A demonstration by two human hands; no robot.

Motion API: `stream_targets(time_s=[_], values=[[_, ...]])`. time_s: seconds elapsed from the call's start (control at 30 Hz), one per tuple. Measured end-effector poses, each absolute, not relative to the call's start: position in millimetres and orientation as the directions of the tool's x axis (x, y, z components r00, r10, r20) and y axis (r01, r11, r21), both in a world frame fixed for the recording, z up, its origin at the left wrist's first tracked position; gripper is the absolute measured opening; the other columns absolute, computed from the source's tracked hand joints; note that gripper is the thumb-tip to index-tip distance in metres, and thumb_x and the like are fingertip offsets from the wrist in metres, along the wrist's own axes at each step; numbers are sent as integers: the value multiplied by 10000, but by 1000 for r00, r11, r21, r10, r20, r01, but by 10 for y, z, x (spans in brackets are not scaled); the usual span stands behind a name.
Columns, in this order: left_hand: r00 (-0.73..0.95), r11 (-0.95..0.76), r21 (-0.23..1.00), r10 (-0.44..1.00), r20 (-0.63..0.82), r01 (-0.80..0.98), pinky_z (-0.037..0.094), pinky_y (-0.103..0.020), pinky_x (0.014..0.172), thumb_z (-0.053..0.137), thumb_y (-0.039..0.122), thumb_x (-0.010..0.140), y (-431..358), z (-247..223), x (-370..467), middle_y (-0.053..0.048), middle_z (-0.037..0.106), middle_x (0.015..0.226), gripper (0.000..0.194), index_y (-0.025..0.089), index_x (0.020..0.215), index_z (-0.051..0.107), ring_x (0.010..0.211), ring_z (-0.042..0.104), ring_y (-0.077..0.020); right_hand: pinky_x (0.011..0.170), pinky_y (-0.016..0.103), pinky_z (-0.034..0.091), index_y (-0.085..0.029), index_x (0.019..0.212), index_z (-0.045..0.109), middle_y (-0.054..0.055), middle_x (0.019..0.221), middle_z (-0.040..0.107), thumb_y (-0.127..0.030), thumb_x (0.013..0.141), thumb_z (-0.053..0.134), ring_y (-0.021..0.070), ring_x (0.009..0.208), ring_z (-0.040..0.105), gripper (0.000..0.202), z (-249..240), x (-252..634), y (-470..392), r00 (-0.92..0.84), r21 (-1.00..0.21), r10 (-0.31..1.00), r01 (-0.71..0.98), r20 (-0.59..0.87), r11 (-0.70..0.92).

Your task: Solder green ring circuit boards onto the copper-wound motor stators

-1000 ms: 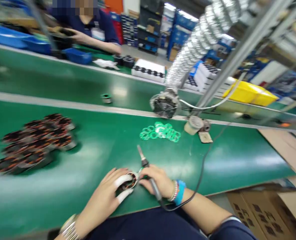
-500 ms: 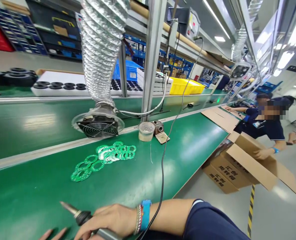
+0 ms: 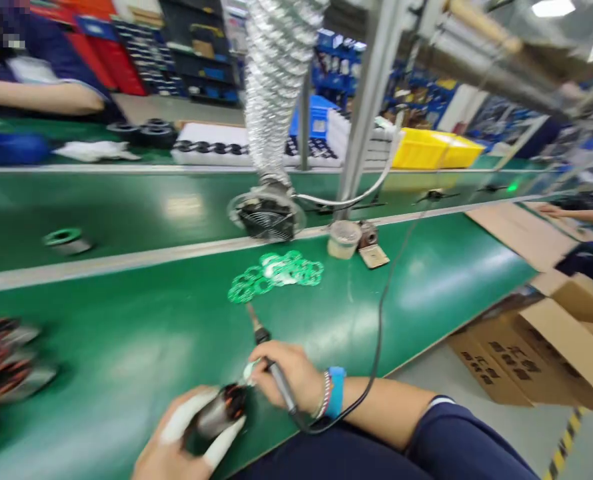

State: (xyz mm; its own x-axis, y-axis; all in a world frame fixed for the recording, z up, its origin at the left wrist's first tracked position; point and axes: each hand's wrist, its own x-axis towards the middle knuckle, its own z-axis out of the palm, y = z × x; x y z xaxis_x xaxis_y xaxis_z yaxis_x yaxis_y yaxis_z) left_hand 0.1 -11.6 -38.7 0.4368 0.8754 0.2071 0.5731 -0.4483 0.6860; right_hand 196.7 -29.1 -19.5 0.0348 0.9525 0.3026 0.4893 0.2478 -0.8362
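The left hand point(image 3: 173, 443) had its grip closed around a motor coil point(image 3: 213, 419) above the worktop point(image 3: 126, 333); the right hand's point(image 3: 296, 380) was clamped on a soldering iron point(image 3: 281, 385), tip near green rings point(image 3: 281, 270).

Left hand point(image 3: 171, 453) and right hand point(image 3: 292, 377) both gripping, close together but apart.
Left hand enters at the bottom edge, wrist out of view; white-covered forefinger point(image 3: 183, 416) and thumb point(image 3: 225, 441) bent, held apart in opposition, tips directed toward the right hand; right hand curled into a closed grip, thumb and fingertips drawn together on its left side; right wrist point(image 3: 330, 393) banded; right forearm point(image 3: 389, 408) bare, slanting down toward the short sleeve point(image 3: 456, 433).
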Motion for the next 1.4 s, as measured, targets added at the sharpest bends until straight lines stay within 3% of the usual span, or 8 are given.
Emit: stream_targets(time_s=[0.17, 0.33, 0.4, 0.53, 0.8, 1.4], values=[[498, -507, 651, 839, 222, 564, 523, -355, 801, 646, 279, 712, -48, -69, 123, -64, 573, 1012, 337, 219, 1019, 521, 907, 596, -217, 701, 247, 486, -183, 927, 566, 34, 786, 631, -161, 828, 493, 132, 727, 580, 125, -150, 2095, -250, -124, -761, 900, 492, 419, 422], [497, -465, 728, 845, 196, 504, 497, -367, 842, 659, 223, 714, 67, -17, 64, -82, 551, 1043, 361, 205, 1037, 498, 960, 568, -207, 655, 234, 483, -186, 849, 598, 18, 711, 630, -198, 847, 509, 123, 662, 590, 90, -25, 2331, -218, -87, -771, 931, 537, 354, 343], [501, -454, 741, 846, 183, 495, 487, -373, 855, 658, 204, 711, 94, -30, 31, -83, 545, 1057, 356, 206, 1033, 506, 972, 560, -206, 612, 221, 487, -197, 917, 606, -2, 654, 631, -212, 869, 481, 110, 589, 590, 135, 41, 2449, -218, -135, -767, 929, 531, 343, 360], [531, -461, 760, 828, 182, 458, 486, -361, 842, 653, 181, 706, 132, -35, 41, -75, 544, 1046, 362, 207, 1039, 512, 951, 561, -197, 681, 268, 507, -221, 1055, 599, 32, 878, 692, -250, 839, 543, 141, 728, 628, 225, 116, 2603, -221, -235, -718, 897, 538, 376, 442], [535, -471, 774, 819, 206, 424, 481, -346, 816, 665, 172, 700, 82, -124, 67, -68, 529, 1023, 395, 206, 1054, 493, 931, 554, -191, 710, 287, 506, -211, 880, 651, 24, 802, 702, -187, 802, 563, 145, 728, 639, 120, 45, 2600, -254, -194, -824, 941, 455, 278, 337], [523, -442, 797, 831, 190, 412, 484, -336, 795, 677, 180, 698, 91, -153, 99, -61, 512, 1003, 379, 201, 1033, 500, 908, 555, -185, 572, 274, 449, -180, 887, 664, 36, 675, 635, -139, 780, 564, 134, 604, 550, 152, 1, 2564, -230, -288, -830, 910, 393, 297, 395]])
